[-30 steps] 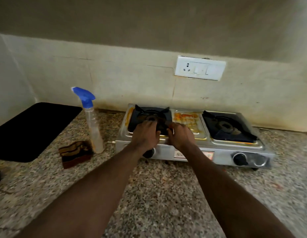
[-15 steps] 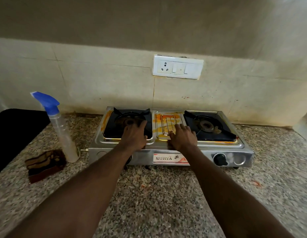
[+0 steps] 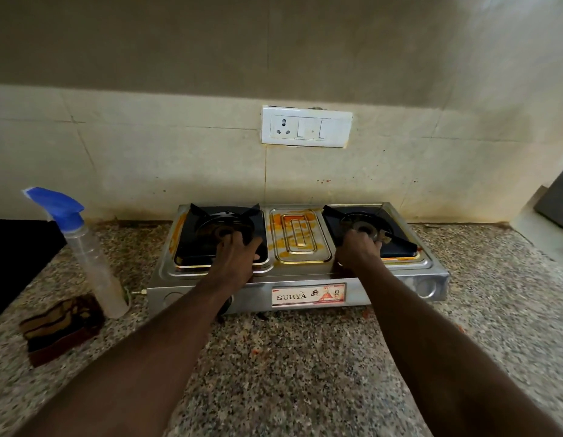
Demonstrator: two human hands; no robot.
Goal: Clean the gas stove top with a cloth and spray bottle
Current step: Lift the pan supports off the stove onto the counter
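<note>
A steel two-burner gas stove [image 3: 308, 280] stands on the granite counter against the wall. Orange stains cover its middle tray [image 3: 300, 234] and its left rim. My left hand [image 3: 236, 255] grips the front of the black left pan support [image 3: 211, 225], fingers curled by the burner. On the right burner, my right hand [image 3: 357, 250] holds the front left part of the right pan support [image 3: 397, 244]. A clear spray bottle [image 3: 91, 257] with a blue trigger head stands left of the stove. A folded brown cloth [image 3: 61, 326] lies in front of the bottle.
A black mat [image 3: 18, 250] covers the counter at far left. A white switch and socket plate [image 3: 307, 126] sits on the tiled wall above the stove. A dark object [image 3: 557, 200] stands on a ledge at the right edge. Speckled counter [image 3: 293, 357] stretches in front.
My right hand has moved right, from the left burner across the middle tray to the right pan support. My left hand stays on the left burner. The camera has shifted right and closer.
</note>
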